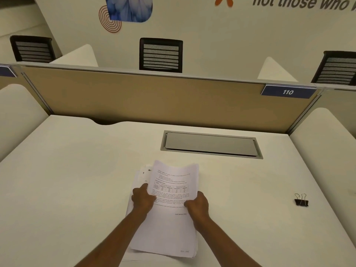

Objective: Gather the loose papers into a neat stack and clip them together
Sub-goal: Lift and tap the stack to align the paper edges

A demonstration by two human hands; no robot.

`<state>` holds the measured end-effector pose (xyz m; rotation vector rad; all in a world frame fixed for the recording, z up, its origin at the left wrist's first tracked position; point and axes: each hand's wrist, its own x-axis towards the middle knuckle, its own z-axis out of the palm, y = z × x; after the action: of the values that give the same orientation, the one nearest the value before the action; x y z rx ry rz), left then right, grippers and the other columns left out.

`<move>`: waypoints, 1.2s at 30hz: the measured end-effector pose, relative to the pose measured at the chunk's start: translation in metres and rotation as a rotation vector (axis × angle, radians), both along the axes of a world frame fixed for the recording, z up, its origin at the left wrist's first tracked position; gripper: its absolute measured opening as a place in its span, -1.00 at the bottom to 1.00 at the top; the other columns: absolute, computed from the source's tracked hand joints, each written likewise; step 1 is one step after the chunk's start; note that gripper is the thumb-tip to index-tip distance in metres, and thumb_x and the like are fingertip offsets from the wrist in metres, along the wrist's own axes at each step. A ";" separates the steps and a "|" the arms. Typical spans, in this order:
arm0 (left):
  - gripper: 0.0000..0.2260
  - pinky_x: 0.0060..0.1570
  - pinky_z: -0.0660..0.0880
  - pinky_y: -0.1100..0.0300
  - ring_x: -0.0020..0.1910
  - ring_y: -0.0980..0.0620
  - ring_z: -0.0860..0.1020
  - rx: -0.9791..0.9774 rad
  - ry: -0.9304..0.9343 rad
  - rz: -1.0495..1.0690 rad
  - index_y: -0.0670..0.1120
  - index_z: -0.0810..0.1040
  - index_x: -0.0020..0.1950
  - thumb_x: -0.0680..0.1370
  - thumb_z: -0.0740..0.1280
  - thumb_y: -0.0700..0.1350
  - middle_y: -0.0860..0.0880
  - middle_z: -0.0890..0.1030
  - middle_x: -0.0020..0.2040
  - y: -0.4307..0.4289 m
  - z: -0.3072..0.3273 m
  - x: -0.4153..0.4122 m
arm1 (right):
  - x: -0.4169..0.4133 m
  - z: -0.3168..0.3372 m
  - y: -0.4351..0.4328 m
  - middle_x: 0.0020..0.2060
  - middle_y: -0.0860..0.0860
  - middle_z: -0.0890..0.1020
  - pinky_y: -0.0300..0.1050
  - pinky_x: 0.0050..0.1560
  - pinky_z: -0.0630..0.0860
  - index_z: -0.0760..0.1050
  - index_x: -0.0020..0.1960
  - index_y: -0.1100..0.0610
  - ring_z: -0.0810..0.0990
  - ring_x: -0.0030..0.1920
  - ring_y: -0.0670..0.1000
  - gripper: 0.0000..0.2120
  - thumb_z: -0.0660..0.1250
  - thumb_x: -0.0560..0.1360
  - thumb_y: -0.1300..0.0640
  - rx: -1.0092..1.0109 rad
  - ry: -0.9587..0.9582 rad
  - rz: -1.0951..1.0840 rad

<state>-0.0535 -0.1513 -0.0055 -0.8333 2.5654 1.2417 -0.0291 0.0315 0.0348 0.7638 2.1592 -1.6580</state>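
A pile of white printed papers [169, 224] lies on the desk in front of me, its top sheet showing text and a table. A few sheets stick out crookedly at the upper left. My left hand [143, 198] grips the pile's left edge, thumb on top. My right hand [197, 206] holds the right edge, fingers curled around it. A black binder clip [301, 201] with silver handles stands alone on the desk far to the right, well apart from both hands.
The white desk [67, 180] has a grey cable hatch [211, 144] behind the papers and a tan divider panel [154, 99] with a "110" label [288, 91] at the back. White side partitions flank the desk; black mesh chairs stand beyond.
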 end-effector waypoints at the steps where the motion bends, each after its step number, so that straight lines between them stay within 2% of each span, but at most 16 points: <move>1: -0.67 -0.06 0.62 0.03 0.00 -0.15 0.59 0.079 0.023 0.035 -0.12 0.54 0.16 0.41 0.43 -0.31 -0.15 0.58 0.08 -0.001 0.002 0.001 | 0.000 0.004 0.001 -0.09 0.07 0.63 -0.11 -0.25 0.60 0.48 -0.03 0.16 0.62 -0.13 0.05 -0.72 0.27 0.30 0.40 -0.058 -0.004 -0.024; 4: -0.65 -0.30 0.50 0.27 -0.05 -0.09 0.57 0.221 0.049 0.090 -0.14 0.49 0.14 0.42 0.39 -0.42 -0.10 0.58 0.02 -0.002 0.008 0.004 | -0.002 0.005 0.004 -0.07 0.09 0.65 0.00 -0.13 0.64 0.51 0.03 0.18 0.64 -0.09 0.12 -0.68 0.28 0.32 0.42 -0.173 -0.023 -0.088; 6: -0.65 -0.34 0.45 0.29 -0.06 -0.08 0.56 0.271 0.055 0.121 -0.12 0.45 0.09 0.42 0.37 -0.44 -0.10 0.57 0.02 -0.002 0.010 0.006 | -0.003 0.006 0.002 -0.06 0.11 0.65 0.10 -0.03 0.64 0.52 0.04 0.18 0.64 -0.07 0.16 -0.67 0.30 0.31 0.40 -0.209 -0.046 -0.108; 13: -0.55 -0.16 0.50 0.17 -0.02 -0.10 0.56 0.360 0.089 0.133 -0.11 0.39 0.20 0.40 0.40 -0.43 -0.11 0.54 0.05 -0.009 0.008 0.012 | -0.003 0.002 0.003 -0.07 0.13 0.66 0.18 0.00 0.63 0.52 -0.02 0.17 0.65 -0.07 0.18 -0.71 0.31 0.33 0.44 -0.237 -0.013 -0.111; 17: -0.62 -0.03 0.57 0.05 -0.03 -0.12 0.62 0.391 0.081 0.160 -0.19 0.53 0.14 0.36 0.42 -0.43 -0.13 0.64 0.05 -0.024 0.003 0.010 | -0.003 0.003 -0.001 -0.06 0.06 0.66 0.08 -0.06 0.66 0.50 -0.01 0.08 0.66 -0.08 0.10 -0.70 0.32 0.37 0.42 -0.197 0.062 -0.042; 19: -0.67 -0.05 0.58 0.06 -0.06 -0.13 0.63 0.365 0.078 0.168 -0.19 0.59 0.08 0.36 0.41 -0.43 -0.15 0.67 0.03 -0.029 0.003 0.010 | -0.003 0.003 -0.004 -0.04 0.04 0.64 0.00 -0.09 0.66 0.46 0.04 0.02 0.65 -0.08 0.06 -0.64 0.33 0.38 0.42 -0.164 0.108 -0.003; 21: -0.69 -0.08 0.55 0.09 -0.07 -0.13 0.62 0.315 0.058 0.173 -0.18 0.58 0.07 0.37 0.41 -0.42 -0.14 0.66 0.02 -0.030 0.003 0.010 | -0.004 0.002 -0.008 -0.05 0.04 0.62 -0.10 -0.17 0.64 0.36 0.17 -0.05 0.64 -0.08 0.02 -0.49 0.33 0.39 0.42 -0.145 0.137 0.030; 23: -0.69 -0.01 0.56 0.06 -0.03 -0.15 0.59 0.216 0.018 0.152 -0.16 0.55 0.08 0.39 0.42 -0.38 -0.14 0.64 0.04 -0.030 0.001 0.009 | -0.006 -0.001 -0.011 -0.09 0.01 0.59 -0.19 -0.25 0.57 0.23 0.29 -0.06 0.61 -0.11 -0.02 -0.38 0.32 0.39 0.44 -0.148 0.095 0.027; 24: -0.70 0.04 0.56 0.02 0.01 -0.17 0.56 0.142 -0.011 0.135 -0.13 0.54 0.09 0.40 0.43 -0.33 -0.16 0.62 0.06 -0.030 -0.001 0.008 | -0.007 -0.004 -0.012 -0.09 0.00 0.57 -0.23 -0.29 0.53 0.24 0.32 0.01 0.59 -0.13 -0.04 -0.39 0.30 0.40 0.44 -0.147 0.056 0.016; 26: -0.72 0.10 0.50 0.02 0.12 -0.20 0.47 -0.063 -0.103 0.062 -0.09 0.51 0.12 0.43 0.44 -0.19 -0.18 0.58 0.10 -0.028 0.000 0.007 | -0.009 -0.010 -0.013 -0.06 0.04 0.60 -0.21 -0.29 0.53 0.40 0.18 0.18 0.58 -0.14 -0.04 -0.60 0.24 0.39 0.44 -0.090 0.002 0.025; 28: -0.71 0.07 0.42 0.03 0.16 -0.20 0.38 -0.257 -0.167 -0.016 -0.08 0.48 0.14 0.46 0.43 -0.10 -0.16 0.49 0.15 -0.025 0.004 0.008 | -0.010 -0.014 -0.016 -0.02 0.07 0.63 -0.01 -0.07 0.59 0.47 -0.02 0.12 0.59 -0.10 0.03 -0.75 0.20 0.37 0.36 0.078 -0.009 0.078; 29: -0.71 0.04 0.39 0.03 0.16 -0.19 0.34 -0.297 -0.168 -0.027 -0.08 0.47 0.14 0.46 0.42 -0.09 -0.15 0.44 0.17 -0.023 0.006 0.009 | -0.011 -0.014 -0.018 0.00 0.04 0.61 0.06 0.05 0.53 0.46 -0.04 0.09 0.57 -0.04 0.06 -0.77 0.19 0.38 0.32 0.184 -0.022 0.112; 30: -0.73 0.01 0.37 0.04 0.16 -0.17 0.31 -0.304 -0.170 -0.027 -0.08 0.46 0.13 0.47 0.41 -0.11 -0.14 0.38 0.20 -0.021 0.007 0.009 | -0.012 -0.014 -0.019 0.03 0.03 0.57 0.08 0.10 0.46 0.45 -0.01 0.08 0.52 0.04 0.08 -0.76 0.18 0.39 0.31 0.276 -0.038 0.143; 32: -0.74 -0.05 0.31 0.05 0.16 -0.16 0.27 -0.284 -0.166 -0.016 -0.08 0.44 0.12 0.47 0.39 -0.16 -0.13 0.32 0.23 -0.020 0.005 0.008 | -0.013 -0.014 -0.022 0.10 0.06 0.46 0.07 0.03 0.40 0.42 0.07 0.13 0.38 0.17 0.13 -0.72 0.14 0.40 0.33 0.359 -0.058 0.176; 36: -0.73 -0.04 0.36 0.02 0.17 -0.17 0.29 -0.250 -0.154 0.002 -0.10 0.44 0.13 0.46 0.38 -0.20 -0.15 0.31 0.23 -0.022 0.001 0.005 | -0.016 -0.011 -0.025 0.14 0.13 0.40 0.06 0.00 0.46 0.40 0.10 0.19 0.29 0.22 0.17 -0.73 0.15 0.43 0.35 0.356 -0.057 0.185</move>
<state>-0.0481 -0.1728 -0.0042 -0.9380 2.6259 0.8304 -0.0451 0.0062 0.0236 0.6674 2.4333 -1.1635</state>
